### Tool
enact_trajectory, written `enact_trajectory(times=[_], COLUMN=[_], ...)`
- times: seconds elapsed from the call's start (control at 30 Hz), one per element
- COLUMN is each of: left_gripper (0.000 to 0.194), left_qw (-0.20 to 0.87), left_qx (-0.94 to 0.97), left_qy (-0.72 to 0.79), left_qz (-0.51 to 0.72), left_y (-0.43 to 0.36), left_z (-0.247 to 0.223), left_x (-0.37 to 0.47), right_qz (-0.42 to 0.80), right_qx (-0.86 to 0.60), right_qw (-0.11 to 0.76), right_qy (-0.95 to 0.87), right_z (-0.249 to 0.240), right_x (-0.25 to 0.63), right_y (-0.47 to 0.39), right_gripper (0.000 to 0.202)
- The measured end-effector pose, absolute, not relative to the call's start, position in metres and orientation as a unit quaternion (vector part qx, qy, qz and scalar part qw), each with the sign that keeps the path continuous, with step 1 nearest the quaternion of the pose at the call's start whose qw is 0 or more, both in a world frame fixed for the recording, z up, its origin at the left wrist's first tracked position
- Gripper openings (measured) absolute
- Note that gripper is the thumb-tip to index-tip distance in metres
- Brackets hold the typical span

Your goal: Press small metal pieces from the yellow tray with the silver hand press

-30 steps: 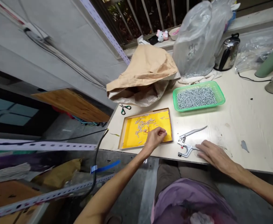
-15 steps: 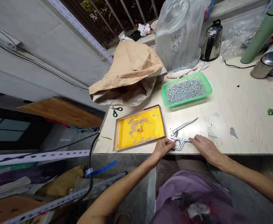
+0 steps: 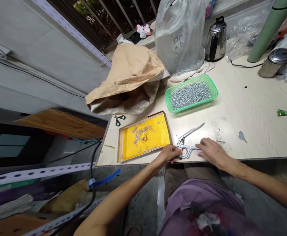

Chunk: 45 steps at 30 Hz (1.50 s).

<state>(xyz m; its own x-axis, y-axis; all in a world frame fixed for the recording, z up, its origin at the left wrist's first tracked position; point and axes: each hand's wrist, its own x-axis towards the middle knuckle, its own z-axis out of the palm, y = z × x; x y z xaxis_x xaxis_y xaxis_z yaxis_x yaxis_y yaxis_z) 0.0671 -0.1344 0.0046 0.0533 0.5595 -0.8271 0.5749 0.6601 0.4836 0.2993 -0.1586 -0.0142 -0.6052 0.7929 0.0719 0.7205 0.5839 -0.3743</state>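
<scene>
Hand pliers (image 3: 188, 149) of silver metal, like snap-fastener pliers, lie at the table's front edge with their handles spread. A spring and a small red part show near the jaw. My left hand (image 3: 169, 153) is closed in a pinch at the jaw end; whatever is between its fingertips is too small to make out. At the other end, my right hand (image 3: 212, 151) holds the tip of the lower handle between thumb and fingers. Left of the pliers, a shallow tray (image 3: 120, 144) with a yellow lining holds scattered small metal pins (image 3: 141, 132).
Behind the pliers stands a green plastic basket (image 3: 168, 100) full of small metal pieces. A brown paper bag (image 3: 133, 72), scissors (image 3: 118, 120), a clear plastic bag (image 3: 181, 39) and a steel kettle (image 3: 216, 41) are farther back. Green wrapped sweets (image 3: 284, 113) lie at right.
The camera view has shifted slightly. My right hand has closed more around the handle end, its thumb now below it. My left hand stays pinched at the jaw.
</scene>
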Motion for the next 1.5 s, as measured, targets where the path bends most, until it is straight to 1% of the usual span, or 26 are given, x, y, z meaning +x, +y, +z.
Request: enact_trajectory(times=[0.03, 0.1, 0.13, 0.17, 0.23, 0.37, 0.47, 0.57, 0.63, 0.7, 0.77, 0.83, 0.9, 0.93, 0.97, 1.03, 1.1, 1.17, 1.2, 1.27, 1.37, 1.5], left_gripper=[0.022, 0.02, 0.02, 0.019, 0.02, 0.023, 0.021, 0.02, 0.02, 0.023, 0.026, 0.023, 0.017, 0.017, 0.021, 0.036, 0.052, 0.061, 0.061, 0.056, 0.04, 0.014], left_qw=[0.599, 0.6, 0.6, 0.599, 0.596, 0.588, 0.585, 0.585, 0.58, 0.55, 0.469, 0.349, 0.246, 0.211, 0.185, 0.154, 0.151, 0.163, 0.167, 0.166, 0.155, 0.157], left_qx=[0.414, 0.416, 0.417, 0.417, 0.417, 0.417, 0.417, 0.419, 0.427, 0.462, 0.547, 0.658, 0.754, 0.792, 0.822, 0.864, 0.885, 0.894, 0.896, 0.898, 0.9, 0.89], left_qy=[0.686, 0.683, 0.683, 0.684, 0.687, 0.692, 0.695, 0.694, 0.693, 0.693, 0.692, 0.668, 0.608, 0.572, 0.536, 0.477, 0.438, 0.416, 0.41, 0.406, 0.406, 0.427], left_qz=[-0.007, -0.003, -0.002, 0.0, 0.001, -0.007, -0.014, -0.019, -0.031, -0.053, -0.047, -0.008, 0.033, 0.044, 0.05, 0.055, 0.047, 0.025, 0.011, -0.013, -0.029, -0.04], left_y=[-0.134, -0.135, -0.135, -0.136, -0.136, -0.138, -0.137, -0.135, -0.136, -0.14, -0.149, -0.159, -0.163, -0.162, -0.159, -0.147, -0.132, -0.12, -0.116, -0.112, -0.113, -0.115], left_z=[0.004, 0.002, 0.002, 0.001, 0.0, 0.001, 0.003, 0.005, 0.005, 0.007, 0.009, 0.011, 0.011, 0.01, 0.008, 0.002, -0.003, -0.005, -0.005, -0.004, -0.003, -0.006], left_x=[0.067, 0.067, 0.067, 0.066, 0.066, 0.065, 0.067, 0.069, 0.069, 0.069, 0.069, 0.073, 0.081, 0.087, 0.094, 0.107, 0.117, 0.122, 0.123, 0.124, 0.125, 0.131], right_qz=[0.147, 0.124, 0.117, 0.117, 0.121, 0.126, 0.131, 0.13, 0.128, 0.125, 0.122, 0.117, 0.109, 0.105, 0.104, 0.107, 0.118, 0.125, 0.125, 0.119, 0.111, 0.128], right_qx=[-0.43, -0.437, -0.438, -0.437, -0.432, -0.432, -0.438, -0.444, -0.451, -0.455, -0.453, -0.449, -0.446, -0.444, -0.442, -0.438, -0.436, -0.442, -0.445, -0.45, -0.444, -0.414], right_qw=[0.113, 0.095, 0.081, 0.065, 0.04, 0.024, 0.012, 0.008, 0.01, 0.011, 0.012, 0.014, 0.021, 0.026, 0.031, 0.036, 0.031, 0.023, 0.02, 0.016, 0.011, 0.009], right_qy=[-0.884, -0.886, -0.888, -0.889, -0.893, -0.893, -0.889, -0.886, -0.883, -0.882, -0.883, -0.886, -0.888, -0.889, -0.89, -0.892, -0.891, -0.888, -0.886, -0.885, -0.889, -0.901], right_z=[-0.013, -0.013, -0.012, -0.012, -0.013, -0.011, -0.009, -0.006, -0.003, -0.001, 0.001, 0.001, 0.001, 0.001, 0.001, 0.001, 0.002, 0.003, 0.003, 0.005, 0.004, -0.001], right_x=[0.3, 0.301, 0.301, 0.301, 0.3, 0.298, 0.298, 0.297, 0.295, 0.293, 0.291, 0.29, 0.29, 0.29, 0.291, 0.292, 0.295, 0.299, 0.3, 0.304, 0.306, 0.304], right_y=[-0.153, -0.14, -0.134, -0.127, -0.117, -0.107, -0.104, -0.103, -0.104, -0.105, -0.106, -0.108, -0.11, -0.111, -0.112, -0.114, -0.115, -0.117, -0.117, -0.118, -0.116, -0.111], right_gripper=[0.035, 0.069, 0.083, 0.091, 0.097, 0.1, 0.101, 0.095, 0.086, 0.073, 0.058, 0.044, 0.037, 0.035, 0.035, 0.04, 0.054, 0.067, 0.07, 0.062, 0.038, 0.004])
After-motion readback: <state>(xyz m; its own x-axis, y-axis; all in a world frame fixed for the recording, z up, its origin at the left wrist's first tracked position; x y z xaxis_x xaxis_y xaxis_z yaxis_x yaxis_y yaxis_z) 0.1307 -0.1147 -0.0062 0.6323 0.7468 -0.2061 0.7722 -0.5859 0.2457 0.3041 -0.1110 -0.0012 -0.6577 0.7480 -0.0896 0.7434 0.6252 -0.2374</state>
